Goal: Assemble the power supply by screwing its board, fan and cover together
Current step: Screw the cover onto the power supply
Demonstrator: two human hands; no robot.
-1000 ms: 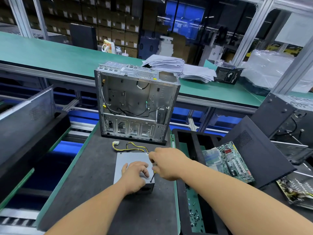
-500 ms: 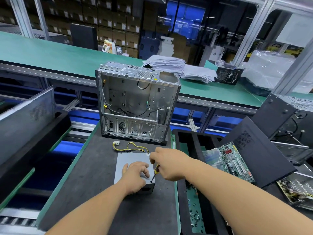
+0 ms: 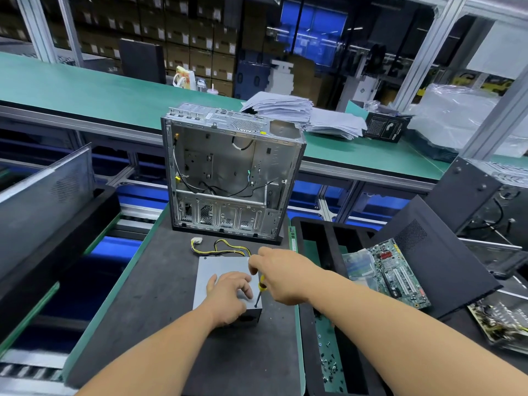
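Note:
A grey metal power supply (image 3: 220, 270) lies flat on the dark mat (image 3: 160, 295), its yellow and black cable bundle (image 3: 220, 248) trailing toward the back. My left hand (image 3: 228, 295) rests on the cover's near half with the fingers spread and slightly bent, pressing it down. My right hand (image 3: 281, 274) grips a small screwdriver (image 3: 259, 294) with a yellow collar. Its thin shaft stands nearly upright, and the tip sits on the cover's near right corner. The handle is hidden inside my fist.
An open silver computer case (image 3: 231, 178) stands upright behind the power supply. Right of the mat, a black tray (image 3: 328, 252) holds several loose screws (image 3: 328, 364). A green circuit board (image 3: 397, 272) and a dark side panel (image 3: 434, 261) lie further right. Another panel (image 3: 43, 195) leans at left.
My right hand has risen a little, baring more of the screwdriver's shaft and yellow collar. The left hand stays pressed on the cover.

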